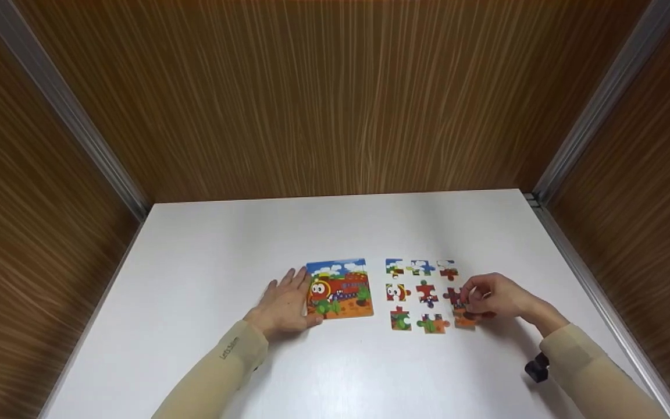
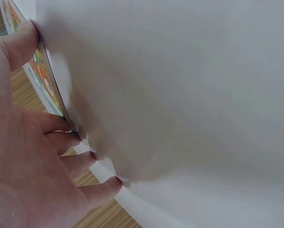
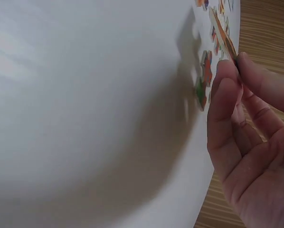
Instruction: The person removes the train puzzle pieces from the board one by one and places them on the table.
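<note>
A square cartoon picture board (image 1: 346, 305) lies on the table, showing a red train with a face. My left hand (image 1: 282, 305) rests along its left edge, fingers spread, thumb at the lower corner. In the left wrist view the thumb (image 2: 24, 45) touches the board's edge (image 2: 51, 78). To the right, my right hand (image 1: 498, 298) pinches a mostly orange jigsaw piece (image 3: 222, 35) between thumb and fingertips, tilted and raised off the table. Several jigsaw pieces lie in spaced rows beside the hand, among them a red one (image 1: 426, 293) and a green-and-orange one (image 1: 432, 323).
The white table (image 1: 335, 372) meets a wood-grain panel (image 1: 335, 99) at the back. Similar panels with metal trim (image 1: 597, 87) stand at both sides. By the right sleeve shows a small black object (image 1: 537, 368).
</note>
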The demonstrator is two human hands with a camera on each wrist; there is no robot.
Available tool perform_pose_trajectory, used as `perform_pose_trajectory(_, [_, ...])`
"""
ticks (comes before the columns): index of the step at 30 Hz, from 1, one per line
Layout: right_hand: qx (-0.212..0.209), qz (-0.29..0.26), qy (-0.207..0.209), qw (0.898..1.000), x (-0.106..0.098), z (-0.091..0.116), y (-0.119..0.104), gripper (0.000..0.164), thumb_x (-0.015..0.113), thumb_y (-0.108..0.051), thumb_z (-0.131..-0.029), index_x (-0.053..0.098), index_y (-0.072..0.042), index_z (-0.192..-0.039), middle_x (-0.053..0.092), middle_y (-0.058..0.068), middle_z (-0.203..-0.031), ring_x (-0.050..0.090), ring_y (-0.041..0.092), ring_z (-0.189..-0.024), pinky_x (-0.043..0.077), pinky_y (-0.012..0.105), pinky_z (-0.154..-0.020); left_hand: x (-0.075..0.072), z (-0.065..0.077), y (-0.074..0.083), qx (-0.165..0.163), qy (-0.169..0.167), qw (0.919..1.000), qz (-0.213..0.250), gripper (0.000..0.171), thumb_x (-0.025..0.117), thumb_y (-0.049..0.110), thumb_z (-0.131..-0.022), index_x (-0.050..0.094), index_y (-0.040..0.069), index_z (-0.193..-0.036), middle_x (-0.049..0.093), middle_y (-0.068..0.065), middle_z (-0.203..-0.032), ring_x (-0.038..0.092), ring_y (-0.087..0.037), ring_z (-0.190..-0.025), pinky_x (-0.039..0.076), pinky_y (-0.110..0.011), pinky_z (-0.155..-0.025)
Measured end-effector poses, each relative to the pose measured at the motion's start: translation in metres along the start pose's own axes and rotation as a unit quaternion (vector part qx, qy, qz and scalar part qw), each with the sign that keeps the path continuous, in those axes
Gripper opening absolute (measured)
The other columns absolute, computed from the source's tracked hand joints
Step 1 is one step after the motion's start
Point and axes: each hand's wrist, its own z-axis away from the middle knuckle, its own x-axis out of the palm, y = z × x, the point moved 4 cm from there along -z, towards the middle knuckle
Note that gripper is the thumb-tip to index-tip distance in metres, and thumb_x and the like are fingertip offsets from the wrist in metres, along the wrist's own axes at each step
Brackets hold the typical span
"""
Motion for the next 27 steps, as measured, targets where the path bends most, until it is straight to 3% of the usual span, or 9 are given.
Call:
perform_pose_trajectory(8, [-0.003, 0.021, -0.004, 1.000, 0.008, -0.001, 0.003, 0.019, 0.082, -0.003, -0.094, 0.077, 0.003, -0.112, 0.070, 0.006, -0.082, 0.063, 0.013, -0.069, 0.053, 0.026, -0.061, -0.001, 0.002, -0.001, 0.001, 0.002, 1.0000, 0.004, 0.110, 0.071, 0.064, -0.098, 0.026, 0.003, -0.178, 0.021, -0.016, -0.190, 0.018, -0.042, -0.178, 0.024, -0.070, -0.139])
perform_pose_trajectory(16, [0.002, 0.055, 0.013, 0.998, 0.013, 0.001, -0.002, 0.015, 0.084, 0.000, -0.091, 0.079, 0.001, -0.104, 0.070, 0.004, -0.078, 0.061, 0.015, -0.068, 0.051, 0.025, -0.058, 0.000, 0.002, -0.001, 0.002, 0.003, 1.0000, 0.000, 0.110, 0.071, 0.065, -0.099, 0.026, 0.003, -0.178, 0.021, -0.016, -0.190, 0.018, -0.042, -0.178, 0.025, -0.070, -0.139])
perform_pose_trajectory(27, [0.056, 0.103, 0.036, 0.992, 0.013, 0.008, -0.005, 0.012, 0.088, -0.002, -0.090, 0.080, -0.006, -0.099, 0.068, 0.003, -0.078, 0.059, 0.015, -0.069, 0.050, 0.028, -0.060, 0.001, 0.004, 0.001, 0.005, -0.003, 1.0000, -0.006, 0.110, 0.069, 0.066, -0.100, 0.024, 0.004, -0.179, 0.019, -0.017, -0.190, 0.017, -0.043, -0.178, 0.025, -0.070, -0.139])
